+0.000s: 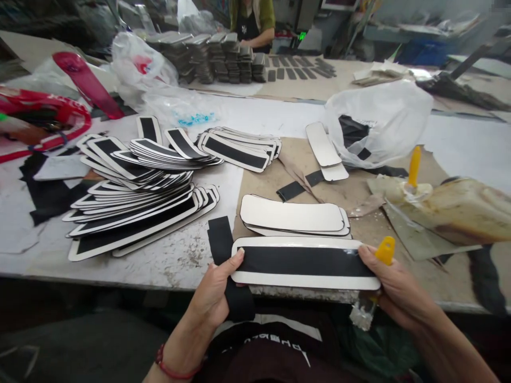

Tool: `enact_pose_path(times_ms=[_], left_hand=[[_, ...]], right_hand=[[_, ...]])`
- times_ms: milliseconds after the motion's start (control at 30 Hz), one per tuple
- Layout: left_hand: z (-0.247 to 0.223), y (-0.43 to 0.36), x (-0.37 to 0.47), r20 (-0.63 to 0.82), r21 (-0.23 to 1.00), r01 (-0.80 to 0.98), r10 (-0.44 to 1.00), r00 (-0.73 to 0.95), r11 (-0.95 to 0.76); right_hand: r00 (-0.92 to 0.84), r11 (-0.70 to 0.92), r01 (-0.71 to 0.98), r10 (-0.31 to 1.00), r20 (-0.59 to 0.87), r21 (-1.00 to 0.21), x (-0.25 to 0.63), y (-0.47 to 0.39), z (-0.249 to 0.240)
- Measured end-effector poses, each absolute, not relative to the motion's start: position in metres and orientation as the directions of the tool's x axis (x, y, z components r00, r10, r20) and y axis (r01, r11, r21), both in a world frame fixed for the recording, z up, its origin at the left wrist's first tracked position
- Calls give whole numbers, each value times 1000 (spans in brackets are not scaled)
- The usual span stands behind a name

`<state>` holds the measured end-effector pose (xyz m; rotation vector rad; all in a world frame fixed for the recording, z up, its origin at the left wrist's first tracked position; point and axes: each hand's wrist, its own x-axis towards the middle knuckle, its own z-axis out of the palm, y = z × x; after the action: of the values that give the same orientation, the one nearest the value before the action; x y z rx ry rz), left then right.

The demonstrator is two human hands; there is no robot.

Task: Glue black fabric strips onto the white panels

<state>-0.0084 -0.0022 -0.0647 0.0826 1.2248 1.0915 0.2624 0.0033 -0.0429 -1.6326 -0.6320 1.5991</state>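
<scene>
A long white panel with rounded corners and a black strip down its middle (303, 261) is held level between my two hands at the table's front edge. My left hand (213, 290) pinches its left end, thumb on top. Black strips (220, 236) pass behind that hand and hang below it; whether the hand also grips them is hidden. My right hand (399, 284) grips the panel's right end, thumb on top, and also holds a brush with a yellow handle (385, 251), its pale bristles pointing down. Just behind lie a few plain white panels (293, 213).
Stacks of black-striped white panels (139, 213) fan out at left. A white plastic bag (383, 119) stands at back right, near a glue-stained container (463, 207) with another yellow handle (414, 166). Across the table, a person (255, 26) stands behind piles of dark pieces (215, 56).
</scene>
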Motion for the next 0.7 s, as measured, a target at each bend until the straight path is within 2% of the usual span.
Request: enact_pose_path(times_ms=[67, 167, 333, 433, 533, 633, 700], left_hand=[[-64, -1, -7, -706, 591, -620, 703, -90, 515], [-64, 1, -5, -632, 682, -586, 757, -169, 438], [-62, 5, -1, -505, 827, -431, 815, -283, 362], [-57, 9, 0, -474, 862, -360, 820, -321, 357], [-52, 14, -1, -503, 848, -356, 806, -312, 392], [-52, 18, -2, -508, 845, -333, 822, -258, 419], [-55, 19, -1, -486, 860, -296, 842, -235, 415]], right_hand=[[84, -593, -151, 789, -608, -791, 263, 5, -41], [60, -557, -74, 825, -561, -827, 266, 7, -42], [73, -400, 153, 917, -393, -904, 272, 9, -54], [70, -378, 276, 925, -373, -884, 280, 13, -58], [78, -267, 508, 961, -265, -819, 291, 21, -48], [50, -87, 772, 996, -76, -629, 294, 34, -27], [-79, 52, 853, 996, -31, -519, 286, 43, -14]])
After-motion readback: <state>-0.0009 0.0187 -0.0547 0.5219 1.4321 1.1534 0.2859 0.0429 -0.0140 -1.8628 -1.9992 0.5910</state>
